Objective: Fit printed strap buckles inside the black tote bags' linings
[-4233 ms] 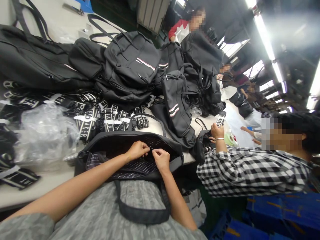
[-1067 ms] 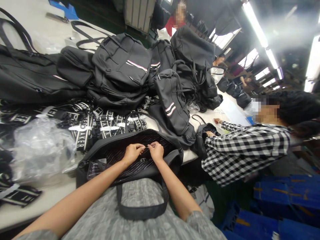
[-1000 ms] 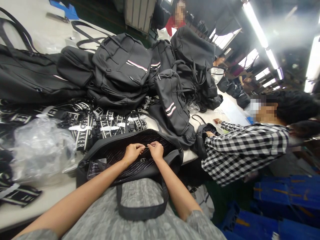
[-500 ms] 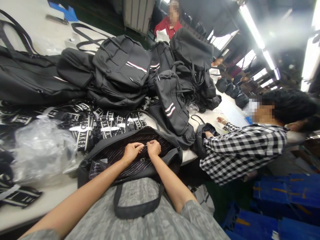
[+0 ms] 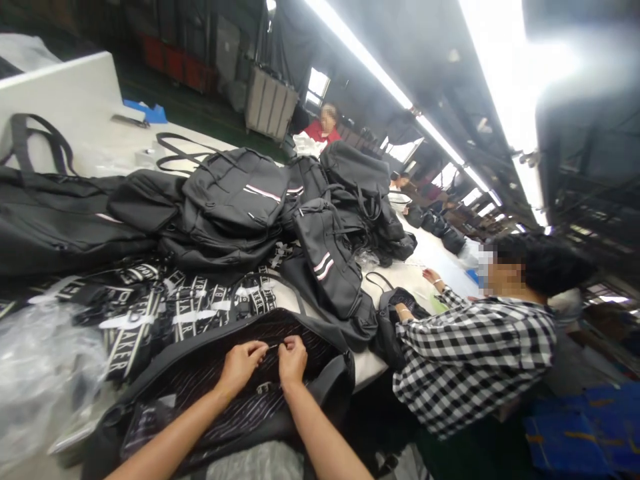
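A large black bag [image 5: 334,390] lies unzipped in front of me, its mouth spread wide. Inside, the dark lining [image 5: 245,408] carries rows of pale print. My left hand [image 5: 240,365] is over the opening, thumb and fingers pinched together. Close beside it, my right hand [image 5: 293,360] pinches too. A thin light strand [image 5: 273,346] runs between the two sets of fingertips; its exact kind is too small to tell. Below the hands, a small metal buckle-like piece [image 5: 263,387] shows against the lining.
Black bags with striped trim [image 5: 235,193] are heaped behind. Bundled lettered straps [image 5: 195,307] and clear plastic wrap [image 5: 45,373] lie left. At right, a co-worker in a checked shirt [image 5: 475,353] handles a small black bag [image 5: 387,333]. Blue crates [image 5: 585,427] stand lower right.
My view has tilted upward, so the table and bags sit lower in it and more ceiling shows. Both hands keep their pinch close together over the bag. The handle on my lap has left view.
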Available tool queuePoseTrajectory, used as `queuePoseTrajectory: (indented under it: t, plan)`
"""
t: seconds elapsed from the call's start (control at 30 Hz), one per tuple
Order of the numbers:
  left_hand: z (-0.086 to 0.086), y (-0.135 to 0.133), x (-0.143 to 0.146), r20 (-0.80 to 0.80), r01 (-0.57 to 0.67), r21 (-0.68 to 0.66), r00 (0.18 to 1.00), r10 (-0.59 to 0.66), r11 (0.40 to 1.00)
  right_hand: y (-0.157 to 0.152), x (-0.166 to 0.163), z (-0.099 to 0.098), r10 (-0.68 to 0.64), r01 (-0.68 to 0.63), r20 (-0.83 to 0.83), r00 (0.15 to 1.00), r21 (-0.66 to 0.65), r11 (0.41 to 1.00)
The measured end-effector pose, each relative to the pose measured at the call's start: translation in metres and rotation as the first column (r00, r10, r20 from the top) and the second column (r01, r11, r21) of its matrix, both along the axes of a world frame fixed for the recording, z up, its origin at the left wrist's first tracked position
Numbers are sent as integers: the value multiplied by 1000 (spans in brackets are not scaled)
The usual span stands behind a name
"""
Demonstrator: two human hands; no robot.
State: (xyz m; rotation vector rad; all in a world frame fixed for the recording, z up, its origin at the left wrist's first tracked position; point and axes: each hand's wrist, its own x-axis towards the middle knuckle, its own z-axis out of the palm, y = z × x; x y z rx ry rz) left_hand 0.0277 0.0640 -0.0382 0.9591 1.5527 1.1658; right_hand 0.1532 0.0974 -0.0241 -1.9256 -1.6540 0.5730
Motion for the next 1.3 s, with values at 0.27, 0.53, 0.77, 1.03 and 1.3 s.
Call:
queuePoseTrajectory:
  t: [0.27, 0.53, 0.77, 1.03, 1.3]
  plan:
    - [6, -2, -3, 42, -10, -30, 999, 11, 1000, -3, 3, 6, 198, -218, 247, 948, 57, 974]
    - [10, -6, -2, -48, 19, 37, 999, -17, 999, 3, 17, 19, -104, -6, -420, 901, -252, 968]
    - [15, -1, 8, -227, 85, 115, 972, -57, 990, -7, 32, 13, -146, -79, -598, 788, -333, 940]
    - [17, -2, 12, -419, 217, 150, 898, -137, 965, -20, 33, 15, -140, -53, -656, 742, -265, 963]
    - [18, -2, 13, -500, 272, 119, 847, -179, 955, -24, 32, 16, -86, -68, -655, 751, -206, 976]
